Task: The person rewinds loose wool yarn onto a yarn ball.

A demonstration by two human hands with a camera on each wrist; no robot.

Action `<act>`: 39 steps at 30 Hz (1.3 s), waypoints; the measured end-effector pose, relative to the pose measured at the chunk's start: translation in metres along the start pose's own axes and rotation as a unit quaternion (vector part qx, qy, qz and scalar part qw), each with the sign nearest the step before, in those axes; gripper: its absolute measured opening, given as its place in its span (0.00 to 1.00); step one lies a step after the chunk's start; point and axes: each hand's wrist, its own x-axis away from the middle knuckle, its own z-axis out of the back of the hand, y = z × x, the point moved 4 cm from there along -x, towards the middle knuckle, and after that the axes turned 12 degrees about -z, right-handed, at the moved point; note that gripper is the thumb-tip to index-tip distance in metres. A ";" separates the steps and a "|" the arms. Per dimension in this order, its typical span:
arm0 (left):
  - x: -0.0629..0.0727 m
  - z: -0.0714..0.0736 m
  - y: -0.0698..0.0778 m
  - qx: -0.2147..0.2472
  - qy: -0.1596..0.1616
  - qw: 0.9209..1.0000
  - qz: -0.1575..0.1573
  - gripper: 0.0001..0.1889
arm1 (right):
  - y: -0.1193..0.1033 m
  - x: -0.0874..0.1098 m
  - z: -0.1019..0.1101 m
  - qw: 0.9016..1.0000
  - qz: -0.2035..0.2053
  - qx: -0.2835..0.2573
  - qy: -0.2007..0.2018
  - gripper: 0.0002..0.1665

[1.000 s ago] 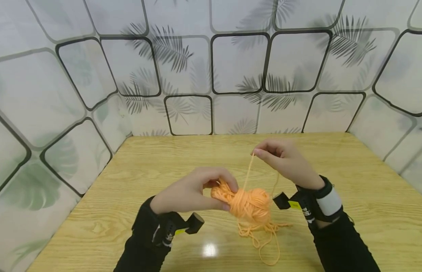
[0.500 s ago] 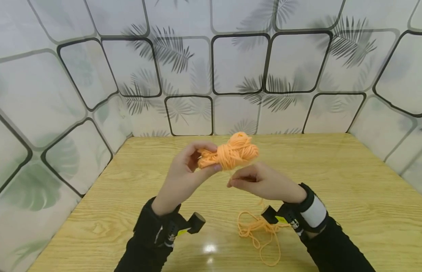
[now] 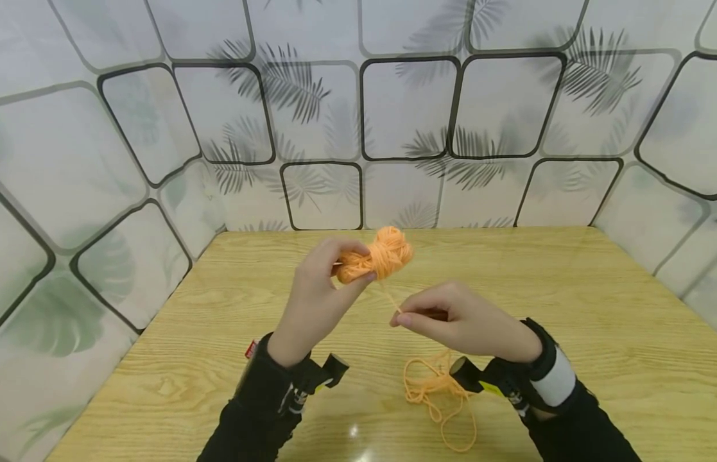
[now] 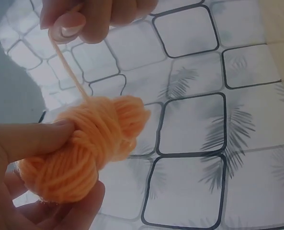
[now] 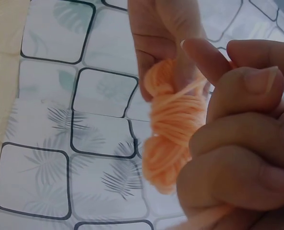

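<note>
An orange skein of yarn (image 3: 388, 251), wound tightly round its middle, is held up above the table by my left hand (image 3: 320, 289). In the left wrist view the thumb presses one end of the skein (image 4: 91, 136) while fingers curl beneath it. My right hand (image 3: 459, 317), lower and to the right, pinches a strand (image 3: 389, 295) that runs taut from the skein's wrapped middle. The right wrist view has the curled fingers (image 5: 242, 129) close up, with the skein (image 5: 175, 124) behind them. Loose yarn (image 3: 433, 385) lies in loops on the table below the right hand.
The wood-grain table (image 3: 248, 276) spans the space under both hands. Patterned cloth (image 3: 404, 109) with dark outlines and leaves rises behind it and along both sides. A small red tag (image 3: 251, 348) shows by the left cuff.
The skein rose and moved left with my left hand, tilting up. My right hand came down from above the skein to below it, drawing the strand round, then shifted slightly right.
</note>
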 end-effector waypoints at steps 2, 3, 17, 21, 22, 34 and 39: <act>0.001 -0.001 0.000 -0.013 -0.010 1.000 0.002 0.13 | -0.002 0.002 0.003 1.000 0.001 0.000 0.009 0.12; 0.001 -0.001 0.000 -0.020 -0.016 1.000 0.002 0.13 | -0.003 0.003 0.005 1.000 0.001 0.000 0.014 0.12; 0.001 -0.014 0.001 -0.055 -0.160 0.986 -0.003 0.13 | -0.005 0.017 0.034 0.990 0.008 0.045 0.136 0.11; 0.004 -0.018 0.003 -0.034 -0.215 0.976 -0.014 0.13 | -0.005 0.020 0.039 0.987 0.008 0.039 0.158 0.12; 0.004 -0.019 0.003 -0.032 -0.224 0.974 -0.017 0.13 | -0.005 0.021 0.039 0.986 0.005 0.038 0.162 0.12; 0.008 -0.027 0.007 0.028 -0.335 0.942 -0.006 0.13 | -0.004 0.029 0.050 0.979 -0.043 0.035 0.197 0.12; 0.010 -0.028 0.010 0.139 -0.363 0.921 -0.014 0.13 | 0.000 0.028 0.052 0.975 -0.063 0.041 0.209 0.11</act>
